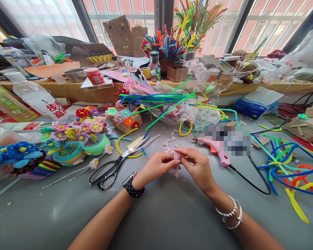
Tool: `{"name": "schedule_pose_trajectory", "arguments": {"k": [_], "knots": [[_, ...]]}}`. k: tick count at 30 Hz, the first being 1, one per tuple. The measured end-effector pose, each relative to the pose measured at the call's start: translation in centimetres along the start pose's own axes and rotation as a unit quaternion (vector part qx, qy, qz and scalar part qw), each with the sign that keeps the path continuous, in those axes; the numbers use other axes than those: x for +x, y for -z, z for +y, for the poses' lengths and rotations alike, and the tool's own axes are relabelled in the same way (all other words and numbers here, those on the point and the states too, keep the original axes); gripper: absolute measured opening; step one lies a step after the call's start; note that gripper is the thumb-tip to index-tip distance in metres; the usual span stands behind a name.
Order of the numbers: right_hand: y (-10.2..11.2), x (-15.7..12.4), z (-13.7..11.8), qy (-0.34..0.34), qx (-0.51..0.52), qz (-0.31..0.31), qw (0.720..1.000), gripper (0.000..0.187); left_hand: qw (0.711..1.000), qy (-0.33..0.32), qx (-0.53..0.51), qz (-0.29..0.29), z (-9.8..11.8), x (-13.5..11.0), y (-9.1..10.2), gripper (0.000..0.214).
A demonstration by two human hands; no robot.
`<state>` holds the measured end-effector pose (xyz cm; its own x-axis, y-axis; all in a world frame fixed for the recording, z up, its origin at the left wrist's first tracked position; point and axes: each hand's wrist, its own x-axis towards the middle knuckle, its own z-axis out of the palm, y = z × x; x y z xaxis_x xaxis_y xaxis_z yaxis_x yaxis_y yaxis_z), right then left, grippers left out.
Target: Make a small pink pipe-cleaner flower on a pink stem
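Note:
Between my two hands, just above the grey table [167, 215], is a small bundle of pale pink pipe cleaner pieces [176, 158]. My left hand [163, 166] pinches it from the left with thumb and forefinger. From the right, the closed fingertips of my right hand [195, 165] press on the same bundle. Parts of it are hidden behind the fingers. Small pink scraps [169, 140] lie just beyond my hands. Black-handled scissors [120, 161] rest partly open to the left of my left hand. A pink hot glue gun [216, 147] lies beyond my right hand.
Flower pots made of pipe cleaners [67, 149] crowd the left side, near a clear bottle [36, 93]. Loose coloured pipe cleaners [297, 166] tangle at the right. The glue gun's black cord [261, 189] loops on the table. Green and blue stems [159, 99] lie across plastic bags.

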<state>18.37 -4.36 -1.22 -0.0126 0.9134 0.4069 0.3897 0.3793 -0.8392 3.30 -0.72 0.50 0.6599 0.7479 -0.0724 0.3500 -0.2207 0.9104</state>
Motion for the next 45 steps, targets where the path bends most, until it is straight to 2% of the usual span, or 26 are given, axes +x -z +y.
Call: {"name": "schedule_pose_trajectory", "arguments": {"k": [6, 12, 14, 16, 18, 20, 21, 23, 26, 32, 37, 40, 42, 45], "knots": [[0.1, -0.1, 0.3, 0.029, -0.029, 0.01, 0.999, 0.029, 1.0, 0.006, -0.005, 0.005, 0.3, 0.0, 0.0, 0.032], [-0.2, 0.0, 0.2, 0.023, -0.012, -0.004, 1.0, 0.029, 0.999, -0.019, 0.022, 0.027, 0.3, -0.1, -0.1, 0.028], [-0.2, 0.0, 0.1, 0.011, 0.007, -0.014, 1.0, 0.029, 0.997, -0.03, 0.05, 0.047, 0.2, -0.1, 0.1, 0.028], [-0.1, 0.0, -0.1, -0.01, 0.03, -0.009, 0.999, 0.032, 0.988, -0.042, 0.112, 0.098, 0.1, -0.2, 0.8, 0.026], [0.0, 0.1, -0.2, -0.036, 0.044, 0.01, 0.998, 0.035, 0.953, -0.049, 0.23, 0.191, -0.3, -0.4, 2.0, 0.025], [0.2, 0.1, -0.3, -0.056, 0.043, 0.024, 0.997, 0.034, 0.881, -0.025, 0.378, 0.284, -0.8, -0.5, 3.5, 0.026], [0.2, 0.1, -0.3, -0.062, 0.041, 0.026, 0.997, 0.032, 0.843, -0.006, 0.449, 0.297, -1.1, -0.6, 4.2, 0.026], [0.3, 0.2, -0.4, -0.067, 0.037, 0.025, 0.997, 0.03, 0.795, 0.023, 0.539, 0.278, -1.7, -0.8, 5.2, 0.022], [0.3, 0.2, -0.5, -0.064, 0.033, 0.019, 0.997, 0.029, 0.764, 0.033, 0.596, 0.245, -2.5, -0.8, 5.8, 0.015], [0.1, 0.2, -0.4, -0.063, 0.032, 0.009, 0.997, 0.024, 0.736, 0.024, 0.634, 0.236, -3.4, -0.6, 5.6, 0.016], [0.2, 0.2, -0.2, -0.072, 0.039, 0.016, 0.997, 0.024, 0.729, 0.019, 0.635, 0.254, -2.8, -0.7, 5.6, 0.019], [0.0, 0.2, 0.1, -0.1, 0.066, 0.023, 0.993, 0.026, 0.733, -0.012, 0.62, 0.279, -1.6, -0.8, 4.9, 0.017], [-0.2, 0.3, 0.4, -0.13, 0.099, 0.009, 0.987, 0.031, 0.756, -0.054, 0.588, 0.281, -0.8, -0.8, 4.0, 0.015], [-0.3, 0.5, 0.6, -0.171, 0.157, -0.025, 0.972, 0.039, 0.827, -0.104, 0.499, 0.239, 0.1, -0.8, 2.4, 0.009]]}}
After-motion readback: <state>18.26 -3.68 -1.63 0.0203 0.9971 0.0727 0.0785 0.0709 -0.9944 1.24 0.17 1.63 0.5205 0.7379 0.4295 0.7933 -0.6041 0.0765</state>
